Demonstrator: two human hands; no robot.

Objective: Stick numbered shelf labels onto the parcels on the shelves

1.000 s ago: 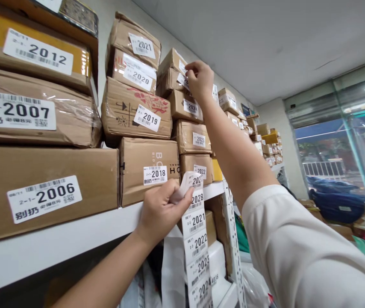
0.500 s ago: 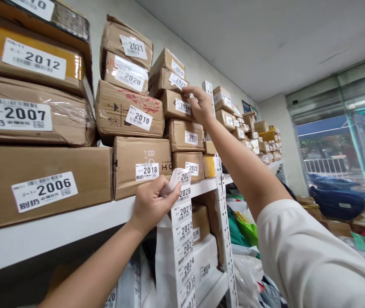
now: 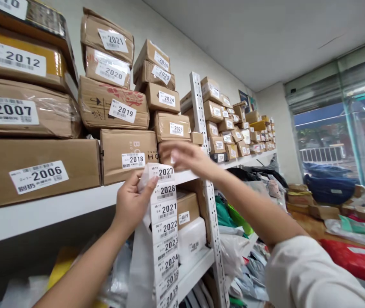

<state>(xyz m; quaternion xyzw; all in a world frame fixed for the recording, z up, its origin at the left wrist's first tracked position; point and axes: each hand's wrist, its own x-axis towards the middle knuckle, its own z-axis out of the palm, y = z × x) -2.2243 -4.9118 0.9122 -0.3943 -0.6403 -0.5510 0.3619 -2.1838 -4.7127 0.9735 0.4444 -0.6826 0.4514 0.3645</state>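
My left hand is closed on a long strip of white barcode labels, pinching it near the top with the thumb on its face. The strip hangs down, its top label reading 2027, with 2028 below. Smeared by motion, my right hand is just above and right of the strip's top, its fingers stretched to the left and nothing visible in them. It covers most of the lowest box in the stack behind. Above are the cardboard boxes labelled 2023, 2024, 2025 and 2026.
Stacked labelled boxes, including 2018 and 2006, fill the white shelf. A perforated metal post rises right of the stack. Bagged parcels lie beyond it, with a red one at right.
My right hand has come down and slightly left from the 2024 and 2025 boxes towards the strip. My left hand still grips the strip. The view has shifted to the right.
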